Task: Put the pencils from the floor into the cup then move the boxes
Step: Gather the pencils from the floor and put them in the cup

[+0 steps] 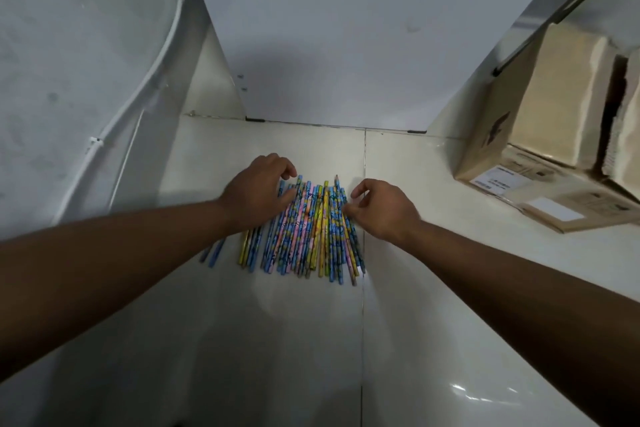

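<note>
- Gathering stage only: the pencils (301, 229) all lie on the floor (277, 340) in a flat fan. No cup in view, boxes (540, 135) unmoved at your right.
- Your left hand (258, 191) and right hand (377, 208) flank the pile, fingers (284, 167) curled against it. Can't tell if they're pinching.
- Slim printed pencils in blue, yellow and pink; glossy tile; matte cardboard.
</note>
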{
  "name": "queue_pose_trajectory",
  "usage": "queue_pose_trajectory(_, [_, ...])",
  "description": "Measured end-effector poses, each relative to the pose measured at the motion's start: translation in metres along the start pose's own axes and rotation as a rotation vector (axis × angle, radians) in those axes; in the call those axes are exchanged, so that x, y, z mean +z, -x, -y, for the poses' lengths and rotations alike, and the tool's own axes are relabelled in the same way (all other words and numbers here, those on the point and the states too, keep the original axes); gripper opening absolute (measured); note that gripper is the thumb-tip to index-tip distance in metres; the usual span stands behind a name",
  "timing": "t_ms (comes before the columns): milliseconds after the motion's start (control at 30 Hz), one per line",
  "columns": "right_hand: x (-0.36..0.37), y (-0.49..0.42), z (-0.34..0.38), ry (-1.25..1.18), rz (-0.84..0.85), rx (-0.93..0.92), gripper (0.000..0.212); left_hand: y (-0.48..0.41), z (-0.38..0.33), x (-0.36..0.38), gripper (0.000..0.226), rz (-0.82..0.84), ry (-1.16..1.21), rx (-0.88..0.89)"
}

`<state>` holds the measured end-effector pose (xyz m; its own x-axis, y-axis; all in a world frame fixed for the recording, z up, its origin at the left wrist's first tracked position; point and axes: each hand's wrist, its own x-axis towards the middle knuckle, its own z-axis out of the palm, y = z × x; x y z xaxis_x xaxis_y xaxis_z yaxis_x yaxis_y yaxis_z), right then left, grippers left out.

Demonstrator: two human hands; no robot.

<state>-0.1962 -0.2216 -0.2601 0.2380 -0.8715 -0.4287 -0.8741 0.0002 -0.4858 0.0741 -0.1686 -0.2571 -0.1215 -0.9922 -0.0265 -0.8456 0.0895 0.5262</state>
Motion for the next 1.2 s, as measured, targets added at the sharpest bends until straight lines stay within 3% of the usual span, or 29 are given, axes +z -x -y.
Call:
queue_pose_trajectory(100, [0.005, -0.003, 0.007, 0.137, 0.024, 0.035, 0.057, -0.004, 0.008, -0.004, 0.028, 0.026, -0.038, -0.003])
queue_pose_trajectory(233, [0.004, -0.002, 0.021, 0.184, 0.049, 0.081, 0.064, -0.002, -0.002, -0.001, 0.039, 0.032, -0.022, -0.091])
queue_pose_trajectory(533, [0.021, -0.004, 0.025, 0.01, 0.111, 0.129, 0.037, 0.001, -0.02, 0.013, 0.05, 0.109, -0.118, -0.087])
queue_pose_trajectory(767, [0.014, -0.007, 0.023, -0.092, 0.138, 0.136, 0.032, -0.002, -0.012, 0.0, 0.039, 0.036, -0.033, -0.268])
queue_pose_trajectory(900, [0.01, -0.009, 0.031, -0.173, 0.133, 0.1, 0.037, -0.002, -0.011, 0.004, 0.031, 0.041, -0.007, -0.246])
queue_pose_trajectory(1133, [0.005, -0.006, 0.044, -0.436, 0.125, 0.147, 0.025, -0.001, -0.018, 0.006, 0.028, 0.04, -0.076, -0.226])
queue_pose_trajectory(1200, [0.008, -0.006, 0.04, -0.372, 0.095, 0.159, 0.027, -0.001, -0.018, 0.009, 0.029, 0.041, -0.138, -0.234])
